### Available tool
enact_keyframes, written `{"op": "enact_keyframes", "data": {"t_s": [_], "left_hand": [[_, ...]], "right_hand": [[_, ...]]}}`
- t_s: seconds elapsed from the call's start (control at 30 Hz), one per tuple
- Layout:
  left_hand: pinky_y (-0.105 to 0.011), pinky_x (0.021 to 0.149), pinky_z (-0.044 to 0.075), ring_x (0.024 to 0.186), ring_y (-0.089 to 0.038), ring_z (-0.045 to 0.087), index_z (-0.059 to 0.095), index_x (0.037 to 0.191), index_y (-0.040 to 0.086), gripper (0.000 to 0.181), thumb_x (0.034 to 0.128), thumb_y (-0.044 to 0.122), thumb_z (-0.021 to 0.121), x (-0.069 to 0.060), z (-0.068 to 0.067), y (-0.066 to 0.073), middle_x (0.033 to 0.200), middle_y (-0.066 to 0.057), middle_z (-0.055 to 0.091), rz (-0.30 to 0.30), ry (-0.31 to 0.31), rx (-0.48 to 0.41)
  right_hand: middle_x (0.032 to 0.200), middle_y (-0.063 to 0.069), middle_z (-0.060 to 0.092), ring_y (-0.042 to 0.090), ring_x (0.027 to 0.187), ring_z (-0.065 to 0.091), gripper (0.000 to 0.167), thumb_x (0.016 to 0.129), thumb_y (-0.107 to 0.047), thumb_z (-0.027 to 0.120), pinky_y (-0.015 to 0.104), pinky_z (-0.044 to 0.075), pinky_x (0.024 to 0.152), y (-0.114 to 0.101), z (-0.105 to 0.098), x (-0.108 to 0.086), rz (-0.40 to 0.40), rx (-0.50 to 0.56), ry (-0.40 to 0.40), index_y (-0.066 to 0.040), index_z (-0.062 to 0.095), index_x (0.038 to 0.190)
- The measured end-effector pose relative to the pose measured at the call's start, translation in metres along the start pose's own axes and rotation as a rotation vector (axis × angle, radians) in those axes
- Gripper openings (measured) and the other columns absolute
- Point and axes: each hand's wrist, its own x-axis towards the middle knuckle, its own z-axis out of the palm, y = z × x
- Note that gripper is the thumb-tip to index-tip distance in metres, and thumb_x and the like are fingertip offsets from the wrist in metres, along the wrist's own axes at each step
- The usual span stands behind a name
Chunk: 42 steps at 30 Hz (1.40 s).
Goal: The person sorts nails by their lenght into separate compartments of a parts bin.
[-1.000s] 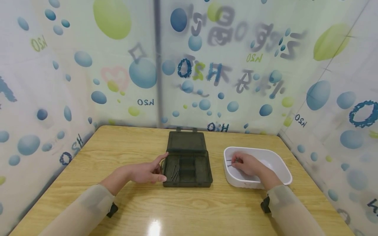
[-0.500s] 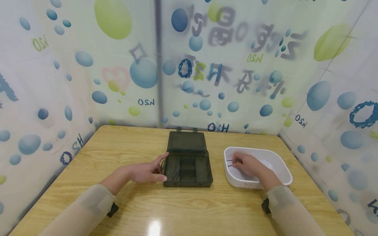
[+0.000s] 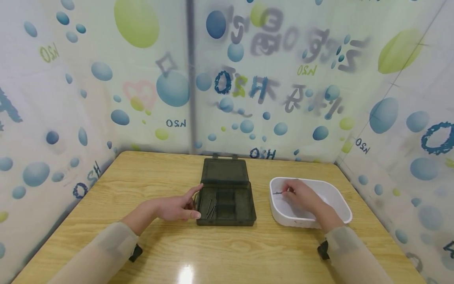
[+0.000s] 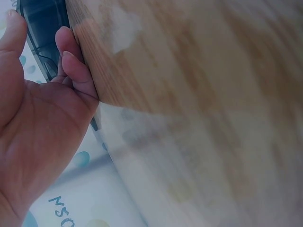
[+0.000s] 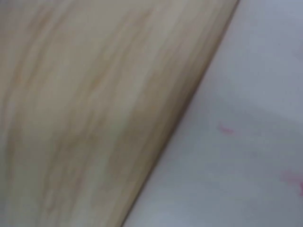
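In the head view my left hand (image 3: 177, 208) rests against the left side of a dark see-through plastic box (image 3: 242, 205), index finger and thumb spread along it. The left wrist view shows that hand (image 4: 47, 113) with some fingers bent beside the dark box (image 4: 45, 28). The box lid (image 3: 225, 170) is laid back. Several thin metal rods (image 3: 211, 209), like screws or nails, lie in its left compartment. My right hand (image 3: 301, 196) reaches into a white basin (image 3: 333, 193), its fingertips pinching a thin metal rod (image 3: 278, 193) that sticks out leftward.
Both containers stand on a wood-grain table (image 3: 227, 252). A patterned curtain (image 3: 234, 130) closes off the back and both sides. The right wrist view holds a blurred tabletop (image 5: 94, 94) and the basin's white wall (image 5: 227, 161); the right hand is out of it.
My right hand has shifted slightly right and lifted its fingers inside the basin. Two thin rods showed beside the fingertips before; one shows now. The left hand and box stay put.
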Motion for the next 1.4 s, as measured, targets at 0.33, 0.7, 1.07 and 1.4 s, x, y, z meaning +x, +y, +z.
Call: {"op": "enact_keyframes", "data": {"t_s": [0.33,0.7,1.07,1.4], "left_hand": [[-0.041,0.087,0.051,0.09,-0.023,0.063,-0.014,0.177,0.021,0.108,0.1104,0.045,0.067,0.0,-0.001,-0.002,0.108,-0.008,0.067,0.011,-0.004,-0.005],[-0.041,0.088,0.051,0.09,-0.023,0.063,-0.014,0.177,0.02,0.107,0.1109,0.043,0.067,-0.001,0.0,-0.002,0.109,-0.007,0.067,0.006,0.0,-0.008],[-0.041,0.087,0.05,0.088,-0.023,0.063,-0.014,0.177,0.021,0.108,0.1102,0.045,0.068,0.001,0.0,-0.003,0.108,-0.008,0.067,0.006,-0.001,-0.017],[-0.041,0.087,0.051,0.088,-0.023,0.063,-0.014,0.177,0.022,0.108,0.1105,0.044,0.067,0.002,0.001,-0.002,0.109,-0.008,0.067,-0.001,-0.002,-0.011]], "right_hand": [[0.116,0.013,0.073,0.021,0.094,0.058,0.026,0.115,-0.022,0.061,0.033,0.051,0.081,-0.013,-0.005,-0.012,-0.003,0.196,0.101,-0.006,0.07,0.134],[0.119,0.018,0.075,0.02,0.077,0.06,0.03,0.113,-0.024,0.065,0.027,0.054,0.068,-0.06,-0.003,-0.017,-0.075,0.476,0.112,-0.005,0.069,0.136],[0.116,0.023,0.076,0.02,0.069,0.059,0.03,0.111,-0.025,0.069,0.032,0.054,0.063,-0.105,0.012,-0.007,-0.146,0.606,0.036,-0.003,0.067,0.132],[0.114,0.014,0.078,0.019,0.067,0.06,0.02,0.112,-0.023,0.068,0.041,0.061,0.069,-0.14,0.032,0.006,-0.175,0.669,-0.045,-0.007,0.067,0.123]]}}
